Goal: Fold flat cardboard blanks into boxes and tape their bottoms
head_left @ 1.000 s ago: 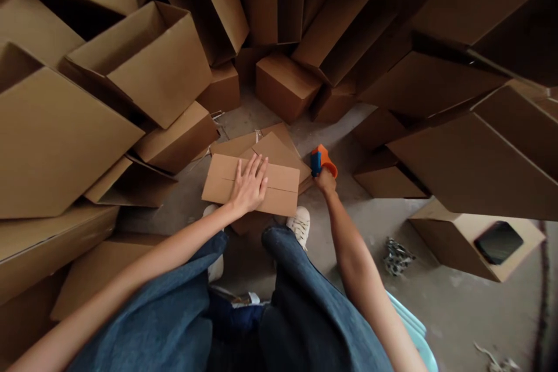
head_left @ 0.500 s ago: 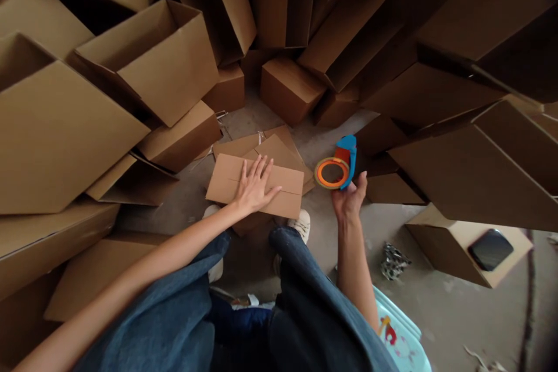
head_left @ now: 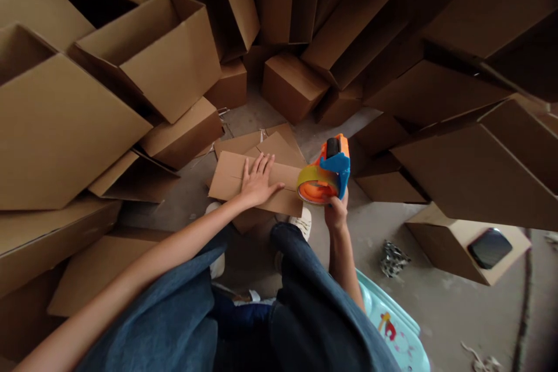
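Observation:
My left hand [head_left: 257, 182] lies flat with fingers spread on a small cardboard box [head_left: 226, 177], whose top flaps meet along a seam. In my right hand [head_left: 336, 212] is an orange and blue tape dispenser [head_left: 342, 168], tilted up, its yellowish tape roll toward the box's right end. The fingers wrap round its lower part and are partly hidden. Beneath and behind the box are flat cardboard pieces [head_left: 279, 145] on the floor, between my shoes [head_left: 301, 224] and the stacked boxes.
Boxes crowd round the front and both sides, among them an open box [head_left: 170, 64] at left. A phone [head_left: 489, 248] lies on a box [head_left: 440, 244] at right. Crumpled patterned material [head_left: 393, 258] rests on the floor beside a light-blue plastic stool [head_left: 392, 325].
My right hand has raised the tape dispenser and turned it over, then brought it left toward the small box. My left hand stays on the box, its thumb now spread wider.

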`<action>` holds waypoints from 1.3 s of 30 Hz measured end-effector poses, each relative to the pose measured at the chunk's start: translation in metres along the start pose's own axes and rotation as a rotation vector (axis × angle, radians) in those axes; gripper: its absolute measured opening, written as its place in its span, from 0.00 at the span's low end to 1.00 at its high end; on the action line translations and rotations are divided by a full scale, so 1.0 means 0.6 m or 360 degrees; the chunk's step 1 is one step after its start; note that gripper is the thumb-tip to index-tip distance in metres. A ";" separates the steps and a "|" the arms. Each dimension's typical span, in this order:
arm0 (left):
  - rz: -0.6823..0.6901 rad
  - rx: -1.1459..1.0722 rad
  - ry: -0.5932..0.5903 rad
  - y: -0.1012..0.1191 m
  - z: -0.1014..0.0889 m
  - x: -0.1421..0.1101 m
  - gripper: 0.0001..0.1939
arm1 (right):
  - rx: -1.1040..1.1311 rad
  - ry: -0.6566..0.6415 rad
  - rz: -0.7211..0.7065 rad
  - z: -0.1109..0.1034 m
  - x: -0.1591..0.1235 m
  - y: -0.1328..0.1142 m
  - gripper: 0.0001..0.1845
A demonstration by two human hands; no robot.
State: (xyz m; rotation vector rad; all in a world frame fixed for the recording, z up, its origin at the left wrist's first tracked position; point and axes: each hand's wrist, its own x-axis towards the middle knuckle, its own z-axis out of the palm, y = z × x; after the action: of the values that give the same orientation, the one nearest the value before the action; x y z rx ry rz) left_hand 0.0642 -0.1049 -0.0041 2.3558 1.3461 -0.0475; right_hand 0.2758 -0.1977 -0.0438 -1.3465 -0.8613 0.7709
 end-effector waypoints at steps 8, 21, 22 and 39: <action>0.0007 -0.0002 0.0021 0.000 -0.002 0.000 0.37 | -0.0318 -0.0185 -0.0143 0.029 -0.011 -0.009 0.31; 0.0039 -0.0040 0.0084 -0.003 0.005 0.000 0.37 | -0.0587 -0.0175 -0.0453 0.051 -0.025 -0.059 0.36; 0.0036 -0.0036 0.0089 -0.002 0.005 0.000 0.36 | -0.0608 -0.0197 -0.0488 0.053 -0.025 -0.063 0.38; 0.0054 -0.0033 0.0038 -0.004 0.001 0.001 0.35 | -0.0776 -0.0182 -0.0650 0.068 -0.019 -0.044 0.25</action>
State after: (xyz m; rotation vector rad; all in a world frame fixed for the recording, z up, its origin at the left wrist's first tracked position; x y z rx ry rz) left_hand 0.0624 -0.1036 -0.0054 2.3682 1.3112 0.0041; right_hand 0.2343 -0.1900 -0.0172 -1.4835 -1.4270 0.3274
